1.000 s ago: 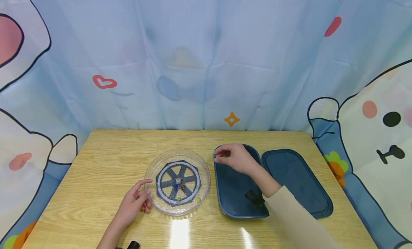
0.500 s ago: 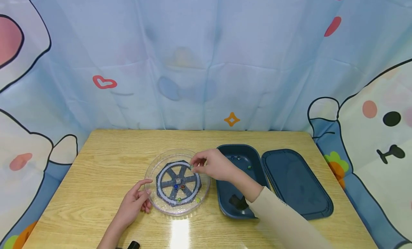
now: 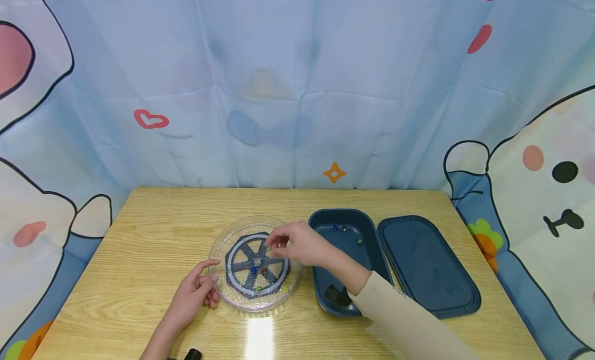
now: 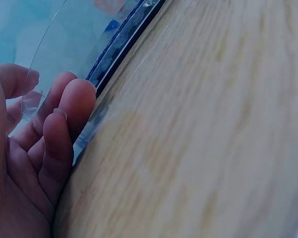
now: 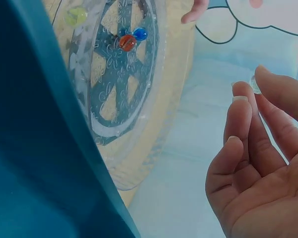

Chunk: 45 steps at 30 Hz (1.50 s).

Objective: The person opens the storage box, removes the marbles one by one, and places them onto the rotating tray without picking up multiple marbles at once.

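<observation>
Marble step: the placing of one small, clear, greenish glass marble (image 5: 256, 87) into the round, clear plastic dish (image 3: 251, 223) is judged to be in hand.
Right hand: the greenish marble is pinched by the right hand (image 3: 299, 244) between thumb and fingertips, over the dish; its height above the floor of the dish cannot be told.
Left hand: the near rim, to the right of the left hand (image 3: 190, 293), appears to be lightly held between thumb and forefinger, the other fingers being curled.
Next move: a lowering of the right fingertips and a soft release seem called for, with the dish steadied from the left.
Marbles in dish: four are seen, below and nearer than the right fingers: one blue marble (image 3: 254, 270), one reddish-brown marble (image 3: 264, 270), two yellow-green marbles (image 3: 285, 288).
Marbles in box: three are seen to the right of the right hand, in one dark-blue plastic box (image 3: 325, 280): one deep-blue marble (image 3: 335, 228), one colourless marble (image 3: 344, 228), one green marble (image 3: 360, 242).
Wheel: one dark-grey, six-spoked wheel shape (image 3: 241, 266) is seen through the dish, beneath the right fingers.
Lid: one flat, dark-blue plastic lid (image 3: 429, 262) is placed beyond the box, farther right.
</observation>
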### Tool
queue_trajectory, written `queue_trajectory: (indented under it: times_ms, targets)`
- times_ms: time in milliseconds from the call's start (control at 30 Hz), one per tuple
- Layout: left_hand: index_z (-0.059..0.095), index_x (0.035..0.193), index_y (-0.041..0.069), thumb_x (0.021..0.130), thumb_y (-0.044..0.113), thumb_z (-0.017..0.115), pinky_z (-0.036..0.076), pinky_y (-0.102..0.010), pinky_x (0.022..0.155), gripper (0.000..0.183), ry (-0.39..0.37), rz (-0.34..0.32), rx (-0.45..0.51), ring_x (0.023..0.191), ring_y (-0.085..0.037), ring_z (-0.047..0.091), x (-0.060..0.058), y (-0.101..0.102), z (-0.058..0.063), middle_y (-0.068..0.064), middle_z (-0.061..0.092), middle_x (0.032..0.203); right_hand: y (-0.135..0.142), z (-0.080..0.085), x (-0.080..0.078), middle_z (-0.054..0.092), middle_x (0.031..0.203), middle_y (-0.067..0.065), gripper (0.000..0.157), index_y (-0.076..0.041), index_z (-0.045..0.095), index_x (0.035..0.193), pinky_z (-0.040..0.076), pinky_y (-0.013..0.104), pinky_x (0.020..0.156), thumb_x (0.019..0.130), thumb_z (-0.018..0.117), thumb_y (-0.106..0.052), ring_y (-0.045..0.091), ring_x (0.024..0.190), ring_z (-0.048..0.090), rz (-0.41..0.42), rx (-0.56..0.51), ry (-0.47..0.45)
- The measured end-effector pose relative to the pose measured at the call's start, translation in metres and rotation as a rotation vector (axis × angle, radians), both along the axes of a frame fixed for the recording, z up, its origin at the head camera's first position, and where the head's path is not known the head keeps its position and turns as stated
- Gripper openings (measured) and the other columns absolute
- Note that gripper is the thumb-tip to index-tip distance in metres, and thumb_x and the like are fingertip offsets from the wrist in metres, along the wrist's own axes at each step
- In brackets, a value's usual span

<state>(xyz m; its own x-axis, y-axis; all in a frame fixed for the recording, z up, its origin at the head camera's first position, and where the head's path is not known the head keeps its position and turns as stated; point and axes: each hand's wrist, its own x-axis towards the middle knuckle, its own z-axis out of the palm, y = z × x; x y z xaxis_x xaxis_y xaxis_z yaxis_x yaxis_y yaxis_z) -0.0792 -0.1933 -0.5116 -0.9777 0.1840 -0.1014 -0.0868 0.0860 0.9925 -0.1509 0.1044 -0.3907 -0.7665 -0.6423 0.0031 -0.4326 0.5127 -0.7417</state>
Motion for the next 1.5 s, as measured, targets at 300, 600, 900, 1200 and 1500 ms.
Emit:
queue_trajectory:
  times_ms: [300, 600, 900, 1200, 1500]
  targets:
    - [0.047, 0.142, 0.008, 0.104, 0.016, 0.055, 0.056, -0.034, 0.052, 0.039, -0.017, 0.006, -0.003, 0.053, -0.021, 0.060, 0.001, 0.000, 0.000, -0.019, 0.061, 0.071, 0.005, 0.002, 0.000, 0.067, 0.086, -0.012, 0.009, -0.017, 0.074, 0.100, 0.053, 0.029, 0.066, 0.093, 0.072, -0.012, 0.008, 0.076, 0.061, -0.026, -0.010, -0.019]
    - [0.048, 0.141, 0.009, 0.104, 0.015, 0.054, 0.057, -0.034, 0.052, 0.038, -0.014, 0.002, -0.007, 0.053, -0.021, 0.060, -0.001, 0.001, 0.000, -0.018, 0.061, 0.070, 0.033, 0.008, -0.008, 0.067, 0.088, -0.008, 0.012, -0.015, 0.074, 0.105, 0.053, 0.032, 0.068, 0.093, 0.072, -0.015, 0.011, 0.081, 0.061, -0.119, -0.022, -0.002]
    - [0.047, 0.142, 0.008, 0.104, 0.015, 0.054, 0.057, -0.035, 0.053, 0.039, -0.017, -0.002, -0.002, 0.054, -0.021, 0.060, -0.002, 0.000, -0.001, -0.017, 0.061, 0.071, 0.089, 0.001, -0.022, 0.068, 0.099, 0.000, 0.021, -0.010, 0.073, 0.113, 0.054, 0.037, 0.075, 0.095, 0.070, -0.020, 0.019, 0.088, 0.063, -0.293, -0.040, -0.018]
    - [0.048, 0.141, 0.009, 0.104, 0.014, 0.054, 0.057, -0.033, 0.053, 0.038, -0.027, 0.016, -0.012, 0.053, -0.021, 0.060, 0.000, -0.001, 0.000, -0.017, 0.060, 0.070, 0.126, -0.022, -0.031, 0.066, 0.120, 0.012, 0.026, -0.005, 0.068, 0.124, 0.054, 0.045, 0.087, 0.101, 0.061, -0.013, 0.029, 0.107, 0.062, -0.492, -0.040, -0.085]
    - [0.048, 0.142, 0.008, 0.104, 0.014, 0.055, 0.057, -0.033, 0.053, 0.039, -0.027, 0.011, -0.006, 0.053, -0.021, 0.060, -0.001, 0.000, 0.000, -0.018, 0.061, 0.070, 0.128, -0.041, -0.035, 0.061, 0.127, 0.019, 0.029, 0.000, 0.062, 0.129, 0.049, 0.049, 0.098, 0.103, 0.050, -0.001, 0.035, 0.118, 0.057, -0.555, -0.021, -0.215]
